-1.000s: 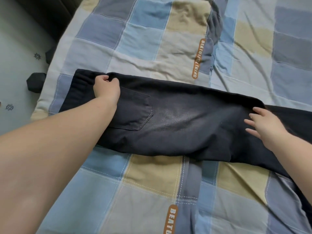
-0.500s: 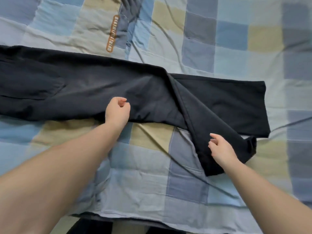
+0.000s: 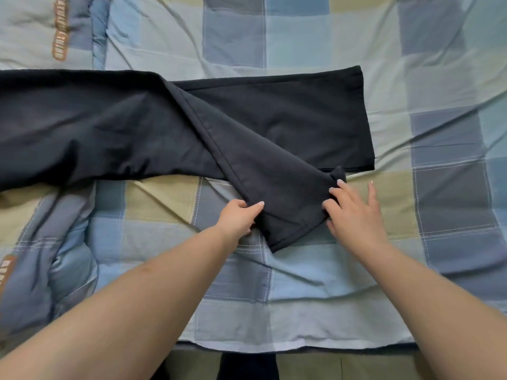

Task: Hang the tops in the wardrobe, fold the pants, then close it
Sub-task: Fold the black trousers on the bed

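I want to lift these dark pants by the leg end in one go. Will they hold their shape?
Probably not. The black pants look thin and floppy: the upper leg lies skewed across the lower one, creased where the left hand pinches its edge. Lifted, they would likely sag. On the quilt they should bunch rather than slide.

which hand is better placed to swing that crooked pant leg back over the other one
Probably the left hand: it pinches the skewed leg's edge near the hem. The right hand lies with loosely spread fingers at the hem's bunched corner.
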Available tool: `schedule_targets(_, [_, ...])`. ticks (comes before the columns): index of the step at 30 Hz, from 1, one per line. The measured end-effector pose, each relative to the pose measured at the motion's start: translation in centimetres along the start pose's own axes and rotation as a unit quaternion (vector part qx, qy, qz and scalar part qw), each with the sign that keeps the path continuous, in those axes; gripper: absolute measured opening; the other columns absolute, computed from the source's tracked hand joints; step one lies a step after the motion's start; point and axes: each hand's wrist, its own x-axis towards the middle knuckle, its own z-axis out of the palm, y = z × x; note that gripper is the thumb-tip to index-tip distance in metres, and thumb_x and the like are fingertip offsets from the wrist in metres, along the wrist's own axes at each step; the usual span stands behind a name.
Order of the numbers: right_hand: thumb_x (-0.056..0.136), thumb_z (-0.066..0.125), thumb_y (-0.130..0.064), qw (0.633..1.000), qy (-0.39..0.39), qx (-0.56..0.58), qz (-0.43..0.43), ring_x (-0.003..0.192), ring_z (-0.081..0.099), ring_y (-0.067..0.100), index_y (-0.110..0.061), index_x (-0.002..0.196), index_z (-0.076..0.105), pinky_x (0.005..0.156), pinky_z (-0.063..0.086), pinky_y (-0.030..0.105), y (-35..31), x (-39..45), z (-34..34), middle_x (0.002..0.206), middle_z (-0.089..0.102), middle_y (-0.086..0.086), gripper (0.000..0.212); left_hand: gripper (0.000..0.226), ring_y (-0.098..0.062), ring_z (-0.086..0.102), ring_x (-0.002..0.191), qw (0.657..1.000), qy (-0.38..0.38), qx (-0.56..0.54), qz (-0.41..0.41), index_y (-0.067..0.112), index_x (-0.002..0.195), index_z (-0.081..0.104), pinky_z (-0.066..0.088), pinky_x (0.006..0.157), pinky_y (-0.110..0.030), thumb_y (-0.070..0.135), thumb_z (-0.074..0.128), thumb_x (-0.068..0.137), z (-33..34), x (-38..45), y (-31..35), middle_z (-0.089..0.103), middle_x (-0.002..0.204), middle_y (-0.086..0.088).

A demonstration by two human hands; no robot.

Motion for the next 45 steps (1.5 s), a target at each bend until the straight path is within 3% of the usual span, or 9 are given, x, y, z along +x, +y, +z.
schedule_targets(3, [0.081,0.064,-0.018,0.992,0.086,0.087,-0.009,0.100,0.068,0.025,-0.014,0.080,0.059,0.108,0.019,0.054,1.3,0.4,0.2,0.077,0.065,0.003,0.006,0.021,-0.019,0.053,0.086,0.999,-0.011,-0.022,0.020,0.016,0.083,0.048,0.050,0.085,-0.035,0.030,0.062,0.089,-0.4,-0.1,1.7,0.054,0.094,-0.005])
schedule_targets(5, [0.090,0.043,-0.022,0.975,0.137,0.174,0.032,0.075,0.066,0.029,-0.011,0.084,0.057,0.105,0.021,0.047,2.0,0.9,-1.4,0.065,0.061,0.004,0.019,0.021,-0.016,0.050,0.080,0.996,-0.008,-0.051,0.071,0.019,0.076,0.047,0.046,0.076,-0.029,0.026,0.062,0.089,-0.9,-0.4,4.9,0.049,0.083,-0.004])
schedule_targets(8, [0.099,0.040,-0.021,0.899,0.138,0.392,0.139,0.075,0.052,0.032,-0.008,0.101,0.051,0.073,0.036,0.041,3.0,2.0,-5.2,0.074,0.057,0.006,0.017,0.024,-0.013,0.051,0.085,0.987,-0.023,-0.046,0.152,0.022,0.069,0.046,0.048,0.088,-0.031,0.027,0.061,0.087,-0.9,-0.6,11.7,0.049,0.079,0.000])
schedule_targets(13, [0.101,0.036,-0.028,0.794,0.203,0.504,0.271,0.081,0.051,0.022,-0.014,0.110,0.049,0.067,0.035,0.034,6.2,6.7,-8.7,0.089,0.056,-0.001,0.020,0.014,-0.017,0.053,0.086,0.965,-0.019,-0.008,0.263,0.017,0.092,0.053,0.042,0.073,-0.026,0.030,0.055,0.092,2.9,0.8,23.2,0.054,0.093,-0.005])
schedule_targets(18, [0.095,0.038,-0.030,0.698,0.096,0.587,0.400,0.095,0.062,0.029,-0.021,0.107,0.049,0.086,0.050,0.043,10.8,11.5,-5.3,0.102,0.064,0.005,0.019,0.043,-0.013,0.051,0.115,0.960,-0.025,0.076,0.267,0.019,0.128,0.054,0.039,0.098,-0.028,0.048,0.044,0.097,6.9,2.6,24.2,0.057,0.123,0.003])
schedule_targets(23, [0.096,0.039,-0.049,0.766,-0.024,0.553,0.326,0.094,0.053,0.025,-0.014,0.098,0.062,0.084,0.041,0.034,9.0,9.9,-2.5,0.092,0.057,0.003,0.042,0.058,-0.014,0.034,0.138,0.919,0.026,0.276,0.280,0.019,0.144,0.039,0.027,0.111,-0.028,0.046,0.051,0.094,6.9,4.4,14.9,0.040,0.148,0.003])
schedule_targets(28, [0.087,0.061,-0.046,0.788,0.031,0.508,0.346,0.117,0.052,0.023,-0.017,0.127,0.048,0.089,0.039,0.031,8.1,9.3,-0.5,0.129,0.053,0.004,0.052,0.065,-0.022,0.008,0.148,0.714,0.086,0.580,0.384,0.025,0.147,0.032,0.007,0.117,-0.050,0.032,0.062,0.089,4.5,4.5,7.2,0.015,0.159,-0.004])
schedule_targets(38, [0.090,0.060,-0.030,0.782,-0.002,0.476,0.402,0.094,0.061,0.030,-0.009,0.096,0.067,0.077,0.043,0.031,11.1,10.4,-0.5,0.097,0.066,0.011,0.023,0.080,-0.031,-0.006,0.147,0.727,0.217,0.601,0.250,0.029,0.152,-0.006,0.015,0.115,-0.055,0.012,0.048,0.094,0.6,6.7,4.5,-0.010,0.160,-0.010])
schedule_targets(45, [0.089,0.062,-0.040,0.525,-0.060,0.716,0.456,0.086,0.063,0.015,-0.020,0.109,0.053,0.078,0.050,0.033,8.2,8.8,0.2,0.099,0.063,0.001,0.029,0.070,-0.027,0.010,0.147,0.732,0.217,0.583,0.278,0.026,0.151,0.021,0.024,0.112,-0.049,-0.002,0.041,0.090,-1.0,7.2,4.6,0.011,0.160,-0.003])
